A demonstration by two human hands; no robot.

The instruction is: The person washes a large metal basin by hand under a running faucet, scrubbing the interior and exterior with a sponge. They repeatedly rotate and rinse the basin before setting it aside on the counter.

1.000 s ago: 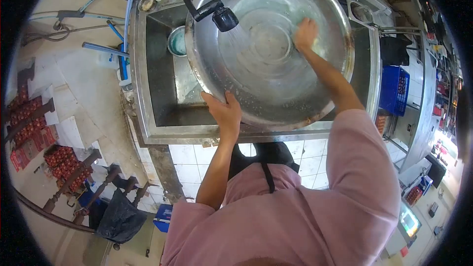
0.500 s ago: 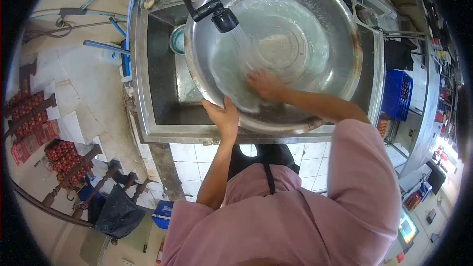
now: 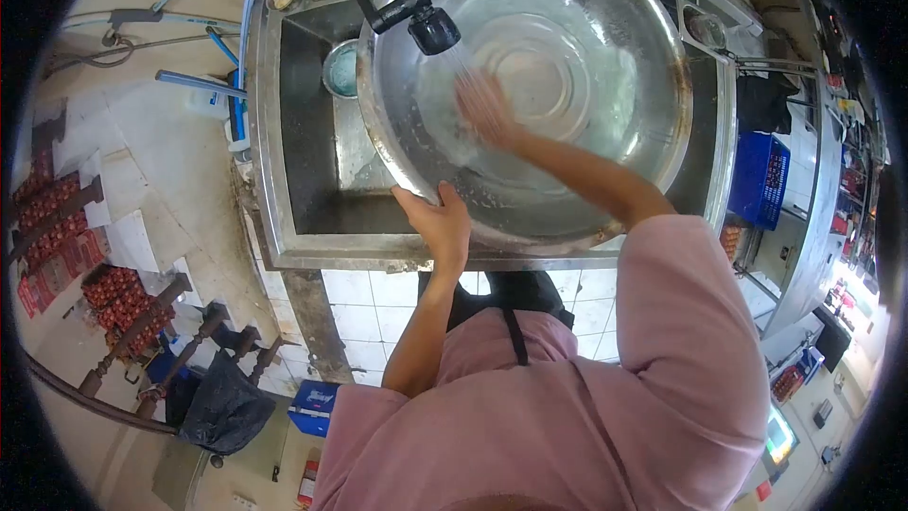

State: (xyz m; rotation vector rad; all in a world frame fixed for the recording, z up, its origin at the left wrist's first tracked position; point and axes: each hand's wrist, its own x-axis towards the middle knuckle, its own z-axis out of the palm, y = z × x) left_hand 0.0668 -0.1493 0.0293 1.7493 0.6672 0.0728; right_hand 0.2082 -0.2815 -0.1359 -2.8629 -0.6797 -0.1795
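Note:
A large, round metal basin (image 3: 636, 147) rests tilted over the sink (image 3: 307, 170), with some rust-coloured marks along its rim. My left hand (image 3: 437, 222) grips the basin's near-left rim, thumb and fingers on either side of the edge. Inside the basin, my right hand (image 3: 484, 109) lies with its fingers stretched out under the running water, partly blurred. No tool shows in it. Water streams from the black faucet (image 3: 434, 30) onto that hand and into the basin. Shallow, clear-looking water covers part of the basin's inside.
A small metal bowl (image 3: 341, 69) with greenish contents sits in the sink, left of the basin. Blue pipes (image 3: 243, 66) stand along the sink's left side. A blue crate (image 3: 759, 180) is at the right, and egg trays (image 3: 123, 312) are stacked at the far left.
My right hand has moved up and slightly left inside the basin, closer to the faucet. The foamy, cloudy water has thinned and looks clearer. My left hand stays on the rim.

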